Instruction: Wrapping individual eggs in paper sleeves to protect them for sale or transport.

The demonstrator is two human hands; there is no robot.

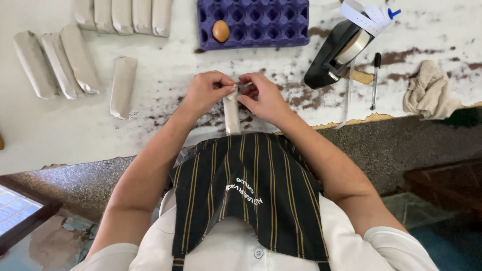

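Grey paper wraps a slim roll (231, 113) held upright at the tabletop (165, 75) edge, left hand (205, 94) and right hand (265, 98) fingers pinching its top end closed; tape dispenser (337, 52) within reach.

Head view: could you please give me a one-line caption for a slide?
Both hands, left hand and right hand, pinch the top of a paper-wrapped roll near a purple egg tray.

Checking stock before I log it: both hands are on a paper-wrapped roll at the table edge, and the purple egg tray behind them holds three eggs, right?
Not quite. The head view shows the purple egg tray holding one egg, not three. The rest stands: left hand and right hand hold the paper-wrapped roll at the table edge.
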